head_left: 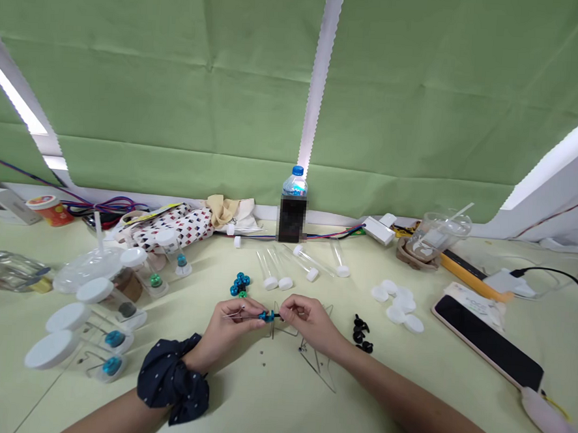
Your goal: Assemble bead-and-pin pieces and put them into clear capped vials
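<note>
My left hand point(231, 325) and my right hand point(306, 319) meet above the table, pinching a thin wire with a small blue bead piece point(267, 316) between them. The left fingers hold the wire's silvery end, and the right fingers are at the bead's other side. Below my hands lies a bent thin wire frame point(312, 363). A cluster of blue and dark beads point(240, 285) sits ahead of my left hand, and a small pile of black curved pieces point(361, 333) lies right of my right hand. A dark dotted scrunchie point(174, 379) circles my left wrist.
Open glass tubes point(278, 269) and white caps point(395, 304) lie ahead. Capped vials with blue beads point(114, 339) stand left. A phone point(487, 341), plastic cup point(437, 235), water bottle point(296, 181) and cables line the table's far side, before a green curtain point(404, 99).
</note>
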The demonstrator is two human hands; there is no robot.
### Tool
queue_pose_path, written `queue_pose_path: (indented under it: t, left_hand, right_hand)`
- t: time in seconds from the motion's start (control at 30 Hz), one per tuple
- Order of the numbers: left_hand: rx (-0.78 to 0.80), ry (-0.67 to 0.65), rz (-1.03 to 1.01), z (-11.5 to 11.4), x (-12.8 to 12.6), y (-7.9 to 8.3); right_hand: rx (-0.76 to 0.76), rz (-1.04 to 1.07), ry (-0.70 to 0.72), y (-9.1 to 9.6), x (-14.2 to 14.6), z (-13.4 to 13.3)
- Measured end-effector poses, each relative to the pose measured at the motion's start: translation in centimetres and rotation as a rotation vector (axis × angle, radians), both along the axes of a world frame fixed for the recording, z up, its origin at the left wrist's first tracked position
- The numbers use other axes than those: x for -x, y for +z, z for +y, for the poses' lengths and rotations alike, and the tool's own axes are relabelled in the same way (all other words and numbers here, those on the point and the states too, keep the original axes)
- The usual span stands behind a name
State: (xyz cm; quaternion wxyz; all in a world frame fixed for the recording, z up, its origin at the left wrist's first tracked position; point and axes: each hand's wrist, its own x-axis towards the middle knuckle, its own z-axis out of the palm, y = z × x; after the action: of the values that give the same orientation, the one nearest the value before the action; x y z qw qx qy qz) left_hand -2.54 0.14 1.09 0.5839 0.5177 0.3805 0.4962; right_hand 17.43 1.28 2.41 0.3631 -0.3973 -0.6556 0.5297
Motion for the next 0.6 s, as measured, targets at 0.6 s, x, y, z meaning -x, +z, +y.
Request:
queue_pose_path:
  t: [0.6]
  left_hand:
    - [0.073,0.035,-0.026,-0.13,-0.21,0.22]
  right_hand:
    - [-0.07,-0.105,-0.01,-0.16,-0.68,0.35]
